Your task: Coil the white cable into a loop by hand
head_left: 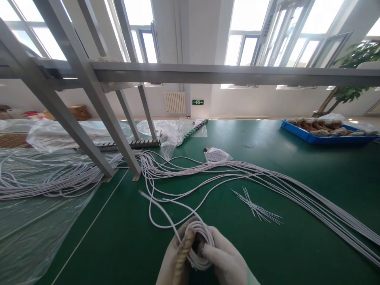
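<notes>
My left hand (173, 259) and my right hand (225, 261), both in pale gloves, hold a small coil of white cable (202, 241) low in the middle of the view. A tan ribbed piece (182, 253) lies against the coil under my left fingers. The cable's loose end (162, 209) rises up and to the left from the coil. Long white cables (267, 178) spread over the green table (297, 158) toward the right. A few short thin white ties (258, 208) lie just right of the hands.
Grey metal frame legs (97, 130) stand on the table at left beside clear plastic sheeting (35, 221) and a bundle of cables (53, 182). A blue tray (311, 136) with wrapped bundles sits at the far right. A small plastic bag (216, 155) lies mid-table.
</notes>
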`<action>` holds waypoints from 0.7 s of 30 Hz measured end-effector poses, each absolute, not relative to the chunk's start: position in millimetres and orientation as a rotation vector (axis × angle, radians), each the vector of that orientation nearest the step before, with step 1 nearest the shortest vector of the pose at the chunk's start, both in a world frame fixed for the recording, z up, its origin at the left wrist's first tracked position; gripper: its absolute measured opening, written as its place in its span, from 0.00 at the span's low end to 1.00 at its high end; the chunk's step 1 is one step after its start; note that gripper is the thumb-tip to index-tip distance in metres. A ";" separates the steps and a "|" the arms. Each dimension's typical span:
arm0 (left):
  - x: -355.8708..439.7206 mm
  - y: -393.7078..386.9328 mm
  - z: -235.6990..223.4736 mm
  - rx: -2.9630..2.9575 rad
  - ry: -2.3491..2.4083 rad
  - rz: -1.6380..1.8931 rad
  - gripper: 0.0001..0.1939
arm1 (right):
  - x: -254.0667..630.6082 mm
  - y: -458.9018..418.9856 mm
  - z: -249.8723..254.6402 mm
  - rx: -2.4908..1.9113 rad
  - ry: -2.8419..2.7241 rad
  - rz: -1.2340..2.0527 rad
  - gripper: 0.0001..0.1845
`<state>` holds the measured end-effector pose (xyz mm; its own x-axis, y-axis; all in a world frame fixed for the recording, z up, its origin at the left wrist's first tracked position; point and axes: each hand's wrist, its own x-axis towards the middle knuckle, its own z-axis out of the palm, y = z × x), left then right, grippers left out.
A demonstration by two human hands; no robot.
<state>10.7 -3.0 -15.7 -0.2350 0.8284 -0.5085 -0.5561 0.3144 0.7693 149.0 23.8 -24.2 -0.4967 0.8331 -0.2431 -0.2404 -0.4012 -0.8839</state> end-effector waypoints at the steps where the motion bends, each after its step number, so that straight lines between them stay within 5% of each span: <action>1: 10.5 2.0 -10.0 0.246 1.219 1.277 0.24 | 148.7 21.6 -27.1 -1.014 -1.184 1.926 0.21; 4: 8.5 11.0 3.8 0.280 1.290 1.130 0.31 | 149.5 17.1 -32.1 -1.224 -1.425 1.805 0.20; 15: -3.3 5.5 8.4 0.356 1.427 1.048 0.09 | 143.2 10.7 -31.6 -1.342 -1.609 1.424 0.18; 21: -0.2 3.5 -27.4 0.634 1.440 1.174 0.09 | 140.0 -1.6 -51.1 -1.410 -1.635 1.092 0.25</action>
